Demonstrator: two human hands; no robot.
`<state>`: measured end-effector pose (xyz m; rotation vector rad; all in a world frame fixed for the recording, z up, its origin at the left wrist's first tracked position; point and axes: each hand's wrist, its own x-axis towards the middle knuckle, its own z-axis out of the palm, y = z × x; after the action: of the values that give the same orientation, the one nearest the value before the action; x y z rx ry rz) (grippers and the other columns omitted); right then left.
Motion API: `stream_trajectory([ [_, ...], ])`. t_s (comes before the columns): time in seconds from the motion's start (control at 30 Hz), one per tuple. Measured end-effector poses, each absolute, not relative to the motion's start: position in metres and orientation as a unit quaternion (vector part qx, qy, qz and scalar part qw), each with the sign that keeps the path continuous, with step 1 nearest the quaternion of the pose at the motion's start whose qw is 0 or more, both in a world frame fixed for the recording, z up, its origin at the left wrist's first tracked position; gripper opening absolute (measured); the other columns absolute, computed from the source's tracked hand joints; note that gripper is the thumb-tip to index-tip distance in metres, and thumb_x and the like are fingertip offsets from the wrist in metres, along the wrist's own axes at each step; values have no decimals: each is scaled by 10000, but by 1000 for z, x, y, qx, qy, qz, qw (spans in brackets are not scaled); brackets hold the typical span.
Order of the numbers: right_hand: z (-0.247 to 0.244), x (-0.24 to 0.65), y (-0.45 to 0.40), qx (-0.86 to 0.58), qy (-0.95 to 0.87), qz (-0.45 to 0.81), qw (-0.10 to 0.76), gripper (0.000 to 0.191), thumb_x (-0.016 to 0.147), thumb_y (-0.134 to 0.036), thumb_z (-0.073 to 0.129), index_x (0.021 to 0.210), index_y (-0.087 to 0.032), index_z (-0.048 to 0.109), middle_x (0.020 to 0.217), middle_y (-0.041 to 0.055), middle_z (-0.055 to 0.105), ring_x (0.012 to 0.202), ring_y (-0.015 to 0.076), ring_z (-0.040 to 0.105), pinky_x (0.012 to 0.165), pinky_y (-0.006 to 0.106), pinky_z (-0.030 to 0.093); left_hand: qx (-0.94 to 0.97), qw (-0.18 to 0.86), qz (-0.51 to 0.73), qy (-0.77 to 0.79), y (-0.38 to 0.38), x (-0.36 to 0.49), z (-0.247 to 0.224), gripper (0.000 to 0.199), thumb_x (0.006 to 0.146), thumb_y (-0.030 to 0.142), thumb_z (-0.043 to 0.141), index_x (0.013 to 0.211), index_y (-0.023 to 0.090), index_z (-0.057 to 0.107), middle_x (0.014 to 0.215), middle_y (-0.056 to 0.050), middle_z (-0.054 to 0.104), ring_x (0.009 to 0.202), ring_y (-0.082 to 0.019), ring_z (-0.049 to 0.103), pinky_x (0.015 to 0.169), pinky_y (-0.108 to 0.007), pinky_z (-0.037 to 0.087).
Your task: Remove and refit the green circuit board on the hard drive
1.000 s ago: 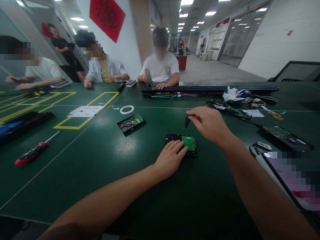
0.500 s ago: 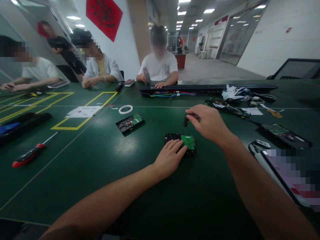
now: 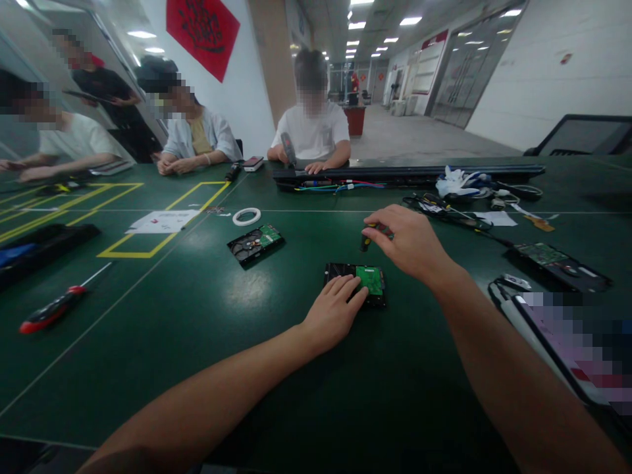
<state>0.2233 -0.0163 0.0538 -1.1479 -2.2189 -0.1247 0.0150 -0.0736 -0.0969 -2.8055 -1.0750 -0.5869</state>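
Note:
A hard drive (image 3: pixel 370 278) with a green circuit board facing up lies on the table in front of me. My left hand (image 3: pixel 333 315) rests on its near left part, fingers stretched out and covering some of it. Above the far edge of the drive, my right hand (image 3: pixel 407 237) is closed round a screwdriver (image 3: pixel 365 243) with a dark handle, held upright. Its thin shaft is hard to make out, so I cannot tell whether the tip touches the drive.
A second hard drive (image 3: pixel 256 245) and a white tape roll (image 3: pixel 246 216) lie further left; a red-black screwdriver (image 3: pixel 54 309) is far left. To the right are another hard drive (image 3: pixel 560 265), cables, gloves (image 3: pixel 461 182) and a tablet-like device (image 3: pixel 543 349). Several people sit across the table.
My hands keep nearly the same places, the right still on the screwdriver, the left on the drive. The view shifts slightly. A standing person at the back left has moved left.

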Motion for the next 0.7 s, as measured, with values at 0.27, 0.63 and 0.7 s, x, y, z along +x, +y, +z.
stream_trajectory([
  [0.27, 51, 222, -14, -437, -839, -41, 321, 108, 1012, -291, 653, 1040, -210, 718, 1057, 105, 763, 991, 275, 686, 912, 421, 513, -916, 48, -186, -351, -73, 15, -99, 420, 1083, 206, 509, 1500, 180, 556, 1571, -157, 552, 1495, -329, 494, 1242, -524, 417],
  [0.63, 50, 222, -15, -492, -811, -69, 310, 261, 973, -456, 726, 903, -212, 664, 897, 71, 720, 793, 231, 632, 757, 372, 448, -916, 54, -197, -345, -73, 15, -98, 410, 1089, 204, 500, 1493, 174, 558, 1563, -166, 557, 1487, -329, 502, 1235, -536, 428],
  [0.7, 49, 222, -14, -492, -810, -70, 312, 241, 979, -442, 719, 918, -212, 676, 908, 75, 725, 805, 235, 639, 767, 375, 455, -916, 55, -198, -345, -73, 16, -98, 406, 1092, 207, 495, 1492, 171, 558, 1558, -166, 560, 1485, -331, 501, 1233, -536, 430],
])
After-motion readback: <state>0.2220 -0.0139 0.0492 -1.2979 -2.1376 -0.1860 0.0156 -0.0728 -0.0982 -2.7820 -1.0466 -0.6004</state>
